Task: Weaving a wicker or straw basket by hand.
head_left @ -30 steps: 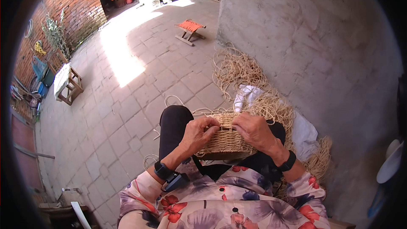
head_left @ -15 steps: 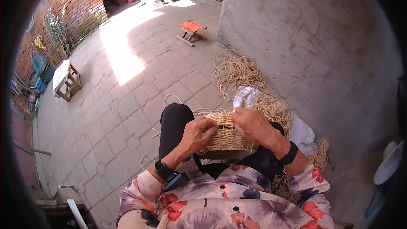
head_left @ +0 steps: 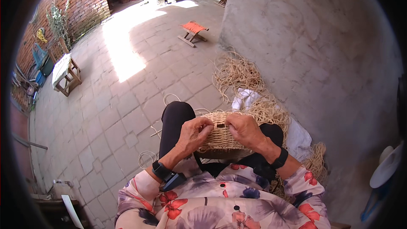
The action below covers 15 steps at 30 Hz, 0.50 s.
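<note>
A pale woven basket (head_left: pixel 221 139) of twisted straw cord rests in my lap between my knees. A small dark gap shows in the weave of its upper part, between my hands. My left hand (head_left: pixel 195 135) grips the basket at the left of this gap, thumb and fingers closed together on the weave. Just across the gap, my right hand (head_left: pixel 245 130) pinches the weave at the gap's right end; its fingertips are partly hidden. Loose cord ends stick out beyond the basket's far and left sides.
Heaps of loose straw cord (head_left: pixel 241 73) lie along the grey wall (head_left: pixel 305 38) at my right, with white cloth (head_left: pixel 299 138) among them. A folding stool with an orange seat (head_left: pixel 195 27) stands ahead. Far left is a wooden stool (head_left: pixel 68 74) on the paved floor.
My right hand has moved slightly left and down, closer to my left hand. The gap in the weave now shows more narrowly between them. The basket stays in my lap.
</note>
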Each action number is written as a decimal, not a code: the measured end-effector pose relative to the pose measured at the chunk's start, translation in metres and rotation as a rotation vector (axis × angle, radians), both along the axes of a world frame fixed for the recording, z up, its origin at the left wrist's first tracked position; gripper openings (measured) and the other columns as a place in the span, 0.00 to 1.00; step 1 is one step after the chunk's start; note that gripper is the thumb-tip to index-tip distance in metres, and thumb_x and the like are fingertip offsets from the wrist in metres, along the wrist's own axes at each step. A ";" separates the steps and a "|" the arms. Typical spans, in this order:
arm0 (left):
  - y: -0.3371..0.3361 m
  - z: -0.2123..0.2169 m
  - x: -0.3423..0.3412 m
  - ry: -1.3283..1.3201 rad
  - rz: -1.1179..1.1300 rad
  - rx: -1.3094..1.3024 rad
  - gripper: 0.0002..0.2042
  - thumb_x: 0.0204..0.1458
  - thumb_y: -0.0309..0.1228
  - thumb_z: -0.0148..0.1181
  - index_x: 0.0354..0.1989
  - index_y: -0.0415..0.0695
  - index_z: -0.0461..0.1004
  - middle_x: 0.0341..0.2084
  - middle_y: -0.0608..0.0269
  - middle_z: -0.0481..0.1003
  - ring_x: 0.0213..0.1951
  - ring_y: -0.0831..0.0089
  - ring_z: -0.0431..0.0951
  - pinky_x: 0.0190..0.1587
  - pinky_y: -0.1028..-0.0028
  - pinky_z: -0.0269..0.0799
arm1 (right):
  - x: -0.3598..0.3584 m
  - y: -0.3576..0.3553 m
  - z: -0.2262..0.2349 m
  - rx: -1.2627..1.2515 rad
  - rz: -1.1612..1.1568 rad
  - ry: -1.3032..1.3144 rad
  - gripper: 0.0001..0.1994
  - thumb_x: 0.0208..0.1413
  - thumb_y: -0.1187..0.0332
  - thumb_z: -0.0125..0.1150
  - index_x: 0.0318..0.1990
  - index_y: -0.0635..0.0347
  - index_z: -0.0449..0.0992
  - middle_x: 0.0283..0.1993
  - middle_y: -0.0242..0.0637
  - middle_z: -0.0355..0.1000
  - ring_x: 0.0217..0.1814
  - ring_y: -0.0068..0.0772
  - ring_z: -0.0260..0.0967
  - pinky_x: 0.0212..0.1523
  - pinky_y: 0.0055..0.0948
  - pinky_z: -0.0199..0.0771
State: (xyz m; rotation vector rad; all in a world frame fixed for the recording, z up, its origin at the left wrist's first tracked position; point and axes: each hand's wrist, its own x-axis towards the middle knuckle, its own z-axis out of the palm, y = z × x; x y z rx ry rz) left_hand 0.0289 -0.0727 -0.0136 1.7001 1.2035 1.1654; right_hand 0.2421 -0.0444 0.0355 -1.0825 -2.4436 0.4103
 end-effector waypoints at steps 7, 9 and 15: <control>-0.041 -0.002 -0.010 0.062 -0.068 -0.042 0.08 0.56 0.29 0.62 0.37 0.36 0.79 0.27 0.57 0.79 0.28 0.74 0.77 0.31 0.73 0.72 | -0.014 -0.015 -0.010 -0.011 -0.176 0.045 0.07 0.52 0.76 0.55 0.40 0.62 0.71 0.31 0.55 0.74 0.36 0.61 0.73 0.37 0.51 0.73; -0.047 -0.002 -0.013 0.044 -0.109 -0.269 0.08 0.55 0.30 0.62 0.39 0.39 0.81 0.30 0.52 0.80 0.30 0.63 0.81 0.34 0.68 0.76 | -0.016 -0.021 -0.014 -0.069 -0.195 0.073 0.09 0.53 0.75 0.55 0.43 0.62 0.71 0.30 0.53 0.74 0.35 0.56 0.75 0.34 0.48 0.73; -0.058 -0.011 -0.015 0.058 -0.140 0.051 0.07 0.56 0.29 0.62 0.38 0.40 0.81 0.29 0.53 0.79 0.30 0.58 0.81 0.33 0.65 0.76 | -0.004 -0.040 -0.001 -0.856 -0.331 0.591 0.18 0.57 0.69 0.57 0.54 0.64 0.69 0.38 0.41 0.76 0.24 0.23 0.69 0.22 0.27 0.71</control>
